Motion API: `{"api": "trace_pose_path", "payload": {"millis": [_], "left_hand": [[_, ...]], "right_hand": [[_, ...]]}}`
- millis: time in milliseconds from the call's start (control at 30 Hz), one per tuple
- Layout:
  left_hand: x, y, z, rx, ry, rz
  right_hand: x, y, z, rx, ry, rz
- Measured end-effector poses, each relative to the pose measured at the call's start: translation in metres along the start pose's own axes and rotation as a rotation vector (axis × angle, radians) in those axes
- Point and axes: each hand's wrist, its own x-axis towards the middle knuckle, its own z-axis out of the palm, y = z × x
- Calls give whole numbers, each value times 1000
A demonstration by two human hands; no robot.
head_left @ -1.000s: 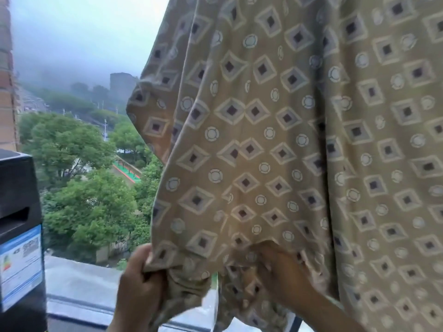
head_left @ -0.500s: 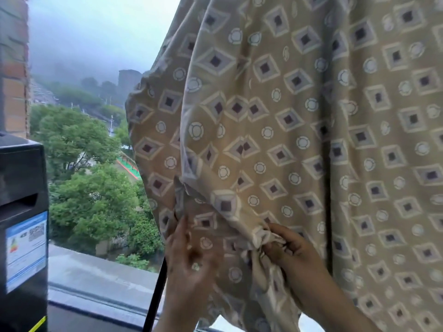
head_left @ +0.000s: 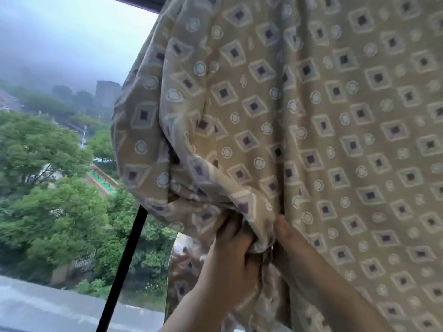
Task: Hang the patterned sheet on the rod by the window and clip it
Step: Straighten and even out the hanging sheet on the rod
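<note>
Soft grey daylight comes from a pale, misty overcast sky [head_left: 60, 32] at the far upper left, above a dim grey tower block [head_left: 106, 92]. Leafy green trees [head_left: 48, 212] spread below around a green-and-red paved strip [head_left: 103, 180]. A thin black slanted bar [head_left: 125, 259] stands nearer, crossing a flat grey ledge [head_left: 48, 305] at the bottom left.

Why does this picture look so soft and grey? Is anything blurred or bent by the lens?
Head view: flat, dim daylight from a misty, overcast sky, with no hard shadows or glare. Head view: the patterned sheet looks smeared, as do the left hand and right hand gripping it. Head view: the black pole leans, perhaps from wide-angle distortion.
</note>
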Motion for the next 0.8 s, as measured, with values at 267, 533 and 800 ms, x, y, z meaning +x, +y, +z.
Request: {"api": "trace_pose_path", "payload": {"millis": [267,533,800], "left_hand": [[12,-2,36,-33,-139,-30],[-88,-68,8,-111,399,-680],[-46,-120,-117,-195,769,-680]], "right_hand": [[59,-57,-30,-595,55,-64],[103,-23,-52,-1251,198,-355],[114,-4,-63,-1277,331,-415]]}}
